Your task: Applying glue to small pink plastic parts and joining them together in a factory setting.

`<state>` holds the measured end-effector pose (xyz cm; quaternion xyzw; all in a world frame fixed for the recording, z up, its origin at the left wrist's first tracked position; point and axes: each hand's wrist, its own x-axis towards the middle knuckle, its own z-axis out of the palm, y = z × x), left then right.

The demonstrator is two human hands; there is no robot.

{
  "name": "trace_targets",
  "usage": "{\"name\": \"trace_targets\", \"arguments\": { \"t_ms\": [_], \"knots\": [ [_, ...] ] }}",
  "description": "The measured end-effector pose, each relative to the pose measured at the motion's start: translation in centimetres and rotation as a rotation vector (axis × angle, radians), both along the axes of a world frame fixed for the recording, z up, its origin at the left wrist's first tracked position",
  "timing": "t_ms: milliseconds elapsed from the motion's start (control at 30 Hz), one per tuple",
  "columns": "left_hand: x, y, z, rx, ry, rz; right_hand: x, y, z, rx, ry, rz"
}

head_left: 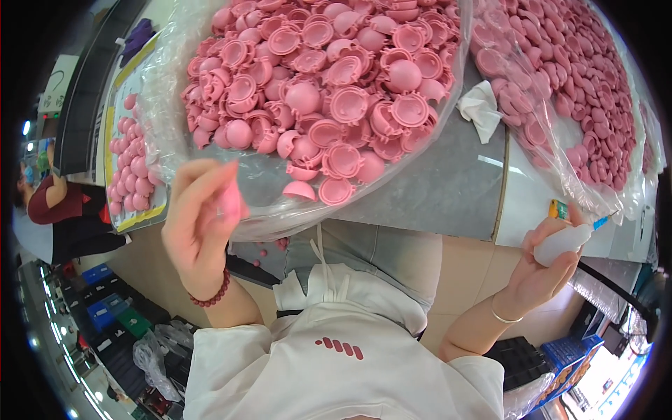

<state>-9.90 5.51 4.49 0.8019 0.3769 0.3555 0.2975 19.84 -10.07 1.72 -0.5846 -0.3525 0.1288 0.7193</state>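
Observation:
My left hand point(196, 231), with a dark red bead bracelet on its wrist, is raised left of the pink heap and smeared by motion. A pink plastic piece point(232, 199) is pinched between its thumb and fingers; its exact shape is blurred. On the right, my right hand point(526, 274) is wrapped round a whitish squeeze bottle point(562, 245) whose blue nozzle point(600, 223) points right. Before me, a large heap of pink half-shells point(336, 105) with small tabs lies on clear plastic sheeting point(280, 218). Some cups face up, others dome up.
Closed pink balls point(129, 171) fill a yellow-edged tray at the left. More pink parts point(588, 77) lie in a plastic bag at the right. Crumpled white tissue point(480, 110) sits between the heaps. The grey table's front edge point(413, 225) runs before my lap.

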Motion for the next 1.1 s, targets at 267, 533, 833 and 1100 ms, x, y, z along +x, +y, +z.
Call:
{"name": "trace_targets", "arguments": {
  "t_ms": [267,533,833,1100],
  "knots": [
    [8.5,-5.0,-2.5,-0.977,-0.901,-0.668,-4.8,1.2,1.6,0.187,0.121,0.199],
    [10.4,-6.1,-3.1,-1.254,-0.928,-0.642,-4.7,0.8,3.3,0.294,-0.472,0.282],
    [10.5,-5.9,-3.6,-1.194,-0.909,-0.681,-5.3,0.8,3.6,0.144,-0.675,0.269],
    [10.5,-6.0,-3.5,-1.201,-0.904,-0.684,-5.2,0.8,3.6,0.199,-0.609,0.230]
  ]
}}
